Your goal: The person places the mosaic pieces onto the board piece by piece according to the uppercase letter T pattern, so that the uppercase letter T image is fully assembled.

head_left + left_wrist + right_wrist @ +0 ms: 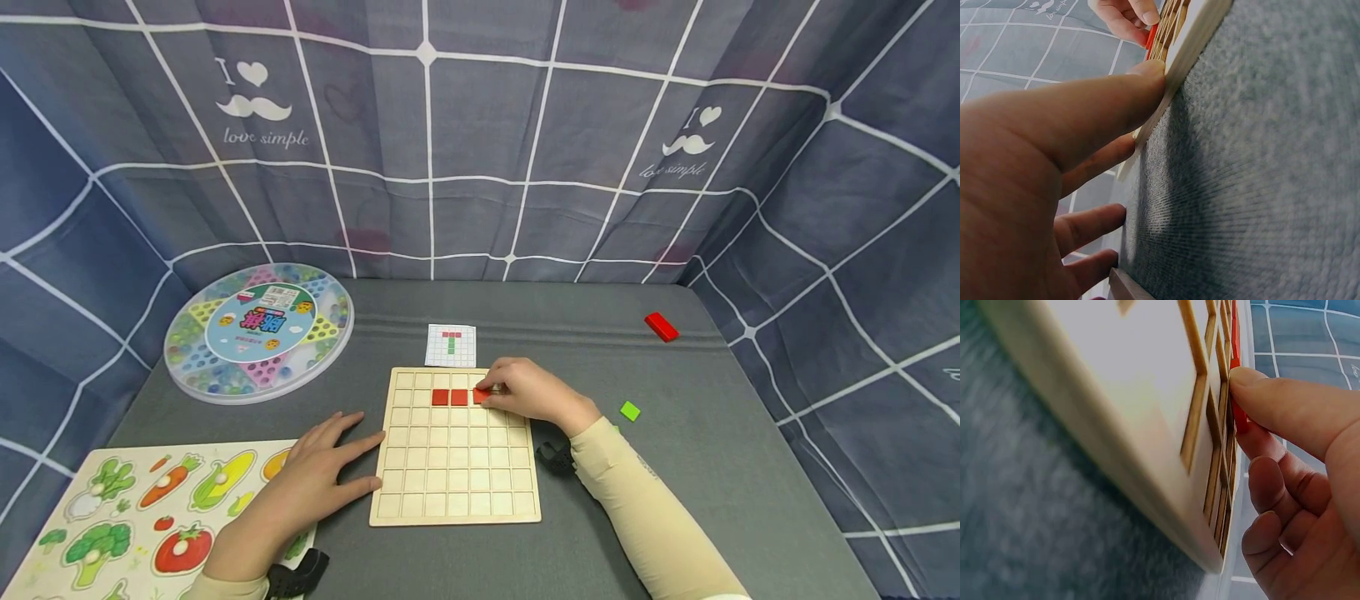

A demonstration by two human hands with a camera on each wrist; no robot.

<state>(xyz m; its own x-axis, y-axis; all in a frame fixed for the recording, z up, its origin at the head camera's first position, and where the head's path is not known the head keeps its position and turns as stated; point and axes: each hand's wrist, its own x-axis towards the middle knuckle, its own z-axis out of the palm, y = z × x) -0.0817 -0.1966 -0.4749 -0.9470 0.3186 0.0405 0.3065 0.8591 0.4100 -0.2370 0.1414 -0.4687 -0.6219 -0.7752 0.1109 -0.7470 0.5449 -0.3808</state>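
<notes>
A wooden grid board (457, 505) lies on the grey table, with two red square tiles (440, 397) side by side in one of its upper rows. My right hand (528, 390) pinches a third red tile (1239, 415) between thumb and forefinger, at the grid just right of those two. Whether that tile is fully down in its cell I cannot tell. With fingers spread, my left hand (318, 471) touches the board's left edge with thumb and forefinger. Behind the board lies a small card (451, 345) printed with a red and green T shape.
Right of the board lies a green tile (630, 411); another green piece is mostly hidden by the right sleeve. A red block (662, 327) lies farther back. A round marble game box (258, 333) stands back left, and a vegetable puzzle board (142, 517) lies under the left forearm.
</notes>
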